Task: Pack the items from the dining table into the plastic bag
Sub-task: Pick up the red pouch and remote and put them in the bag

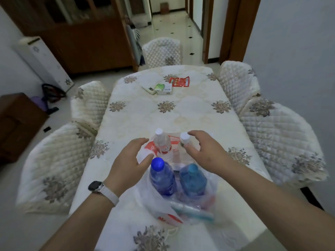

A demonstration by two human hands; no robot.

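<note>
The step in hand looks like settling the small white-capped bottle (184, 140) into the plastic bag (159, 212), which lies at the near end of the tabletop (163, 120). The right hand (204, 153) curves round that bottle, forefinger by the cap and thumb low on its body. Blur hides whether it actually grips. The left hand (128, 160) is spread and relaxed, holding nothing, just beside the bag's far left rim.

To do this well, I judge the left hand should pinch that rim and hold the mouth wide. The right should take the bottle by its body, not its cap, and stand it upright beside the others so that none topples.

There are four bottles at the bag:
- the small one
- a clear bottle (161, 144) with a red label
- a dark blue bottle (162, 178)
- a lighter blue bottle (193, 180)

The two blue ones stand inside the film. Whether the far two do, I cannot tell. One pale tube (192, 211) lies in the bag's near end.

Four things wait at the far end of the tabletop:
- a red packet (179, 81)
- a green packet (159, 87)
- a white box (167, 90)
- a white remote (148, 90)
</note>
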